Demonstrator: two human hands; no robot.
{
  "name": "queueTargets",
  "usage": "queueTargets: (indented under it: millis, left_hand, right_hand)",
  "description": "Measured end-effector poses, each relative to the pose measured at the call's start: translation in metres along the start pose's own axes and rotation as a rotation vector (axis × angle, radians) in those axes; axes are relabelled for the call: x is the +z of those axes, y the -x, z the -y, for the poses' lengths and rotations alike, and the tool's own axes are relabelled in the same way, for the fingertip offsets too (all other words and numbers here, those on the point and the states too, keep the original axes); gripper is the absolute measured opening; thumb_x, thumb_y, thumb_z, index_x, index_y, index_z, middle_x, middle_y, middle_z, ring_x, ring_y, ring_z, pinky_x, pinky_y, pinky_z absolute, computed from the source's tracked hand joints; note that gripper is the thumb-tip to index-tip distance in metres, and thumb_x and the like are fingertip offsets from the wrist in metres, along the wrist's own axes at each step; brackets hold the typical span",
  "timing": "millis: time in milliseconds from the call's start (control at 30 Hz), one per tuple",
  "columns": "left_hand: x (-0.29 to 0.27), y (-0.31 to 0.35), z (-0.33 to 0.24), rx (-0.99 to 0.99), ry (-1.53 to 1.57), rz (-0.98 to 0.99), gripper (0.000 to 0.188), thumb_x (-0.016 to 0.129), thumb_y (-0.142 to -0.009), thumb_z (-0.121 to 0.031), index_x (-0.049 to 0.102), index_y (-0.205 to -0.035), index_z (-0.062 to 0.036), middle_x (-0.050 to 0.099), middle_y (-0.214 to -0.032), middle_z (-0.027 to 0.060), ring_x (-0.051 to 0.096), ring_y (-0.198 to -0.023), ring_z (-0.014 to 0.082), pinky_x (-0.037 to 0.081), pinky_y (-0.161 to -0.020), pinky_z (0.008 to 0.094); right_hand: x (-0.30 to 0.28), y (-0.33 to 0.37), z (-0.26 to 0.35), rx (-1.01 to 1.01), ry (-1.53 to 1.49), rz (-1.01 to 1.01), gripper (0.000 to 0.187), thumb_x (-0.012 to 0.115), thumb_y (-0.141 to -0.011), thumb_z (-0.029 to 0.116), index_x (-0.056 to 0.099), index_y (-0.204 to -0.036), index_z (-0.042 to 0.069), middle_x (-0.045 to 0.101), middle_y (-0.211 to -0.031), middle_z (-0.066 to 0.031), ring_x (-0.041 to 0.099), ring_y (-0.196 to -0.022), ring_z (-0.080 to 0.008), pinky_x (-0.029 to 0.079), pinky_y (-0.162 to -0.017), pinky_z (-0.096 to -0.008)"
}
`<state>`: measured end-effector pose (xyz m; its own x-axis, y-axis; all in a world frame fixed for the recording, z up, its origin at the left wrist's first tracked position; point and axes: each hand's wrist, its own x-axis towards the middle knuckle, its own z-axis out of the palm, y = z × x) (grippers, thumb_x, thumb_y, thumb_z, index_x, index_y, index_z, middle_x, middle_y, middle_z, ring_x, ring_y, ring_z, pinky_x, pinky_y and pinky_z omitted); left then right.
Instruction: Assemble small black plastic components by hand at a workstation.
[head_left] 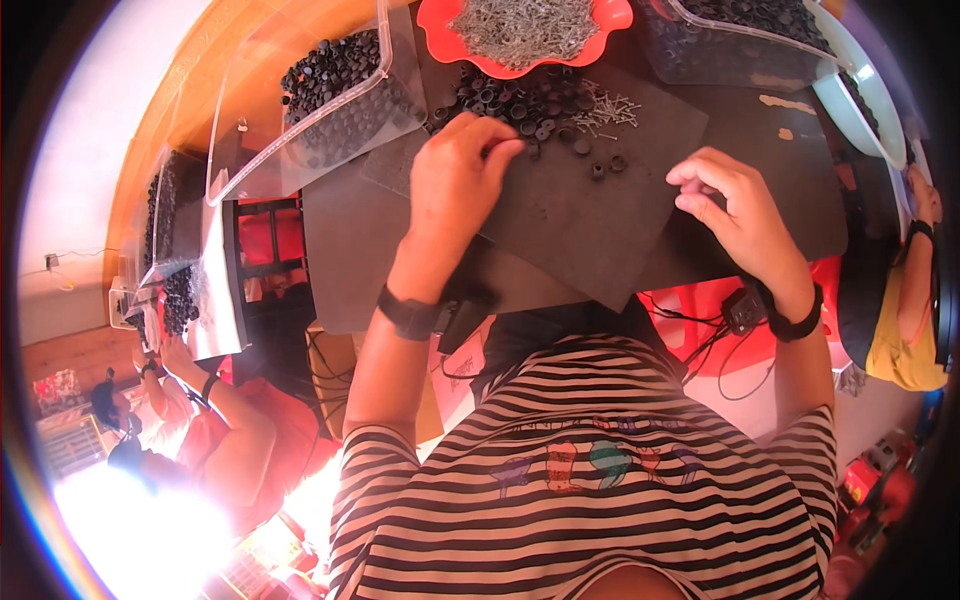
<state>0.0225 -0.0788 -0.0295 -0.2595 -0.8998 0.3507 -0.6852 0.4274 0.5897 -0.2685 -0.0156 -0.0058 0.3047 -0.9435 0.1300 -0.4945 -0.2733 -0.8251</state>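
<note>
My left hand [458,182] is at the near left edge of a pile of small black round caps [500,97]. Its fingers are curled to the thumb, and whatever they hold, if anything, is hidden. To the right, over the dark mat [580,225], my right hand [738,205] has loosely bent fingers. A small gap separates its thumb and index fingertip, and nothing shows between them. Between the hands lie a few loose black caps [600,170]. Small metal screws [605,110] lie scattered beside the pile.
A red scalloped bowl [440,45] of screws stands at the back. Clear bins [385,50] with black parts flank it, and a pale bowl [850,110] is at right. Other people [255,430] sit at left and right. Cables [715,330] hang below the table.
</note>
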Motion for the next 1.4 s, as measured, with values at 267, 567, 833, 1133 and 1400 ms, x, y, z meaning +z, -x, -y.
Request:
queueTargets:
  millis: [267,567,833,1133,1400]
  left_hand:
    - [0.018,-0.012,-0.014,0.156,-0.225,0.061,0.009,0.068,-0.078,-0.016,0.067,-0.083,-0.0094,0.057,-0.077,0.0067,0.059,-0.076,0.0269,0.048,-0.064,0.037]
    - [0.025,0.003,-0.012,0.138,-0.128,0.084,0.011,0.066,-0.077,-0.008,0.067,-0.088,-0.0094,0.059,-0.083,0.0069,0.059,-0.081,0.0259,0.049,-0.069,0.0366]
    - [0.011,0.015,-0.009,0.218,-0.059,-0.015,0.02,0.069,-0.07,0.0,0.067,-0.088,-0.0086,0.059,-0.086,0.005,0.057,-0.084,0.0259,0.049,-0.071,0.0353]
    - [0.019,0.027,-0.017,0.316,-0.063,0.021,0.019,0.072,-0.068,-0.004,0.066,-0.086,-0.0073,0.063,-0.087,0.0041,0.057,-0.081,0.0259,0.048,-0.071,0.0355]
    - [0.017,0.041,-0.043,-0.093,0.524,0.167,0.02,0.069,-0.074,0.005,0.061,-0.091,-0.0013,0.067,-0.09,0.0055,0.063,-0.086,0.0146,0.053,-0.075,0.0268]
  right_hand:
    - [0.02,-0.071,-0.01,-0.27,0.437,0.027,0.01,0.061,-0.079,0.006,0.061,-0.088,0.002,0.061,-0.085,-0.0112,0.06,-0.079,-0.0325,0.047,-0.067,-0.0406]
    - [0.04,-0.086,-0.017,-0.14,0.535,0.04,0.01,0.067,-0.075,0.009,0.062,-0.082,0.003,0.06,-0.083,-0.0097,0.059,-0.078,-0.0319,0.046,-0.066,-0.0402]
    - [0.044,-0.08,-0.028,-0.276,0.571,-0.083,0.01,0.06,-0.082,0.006,0.051,-0.084,0.001,0.057,-0.082,-0.0125,0.059,-0.074,-0.0326,0.046,-0.065,-0.04]
    - [0.03,-0.026,0.008,0.088,-0.105,-0.131,0.006,0.056,-0.084,-0.003,0.059,-0.089,-0.002,0.06,-0.08,-0.0038,0.062,-0.07,-0.0112,0.051,-0.063,-0.0245]
    - [0.049,0.007,0.021,0.138,-0.329,-0.154,0.004,0.057,-0.085,-0.003,0.06,-0.088,-0.004,0.06,-0.082,-0.0043,0.063,-0.073,-0.0113,0.052,-0.065,-0.0231]
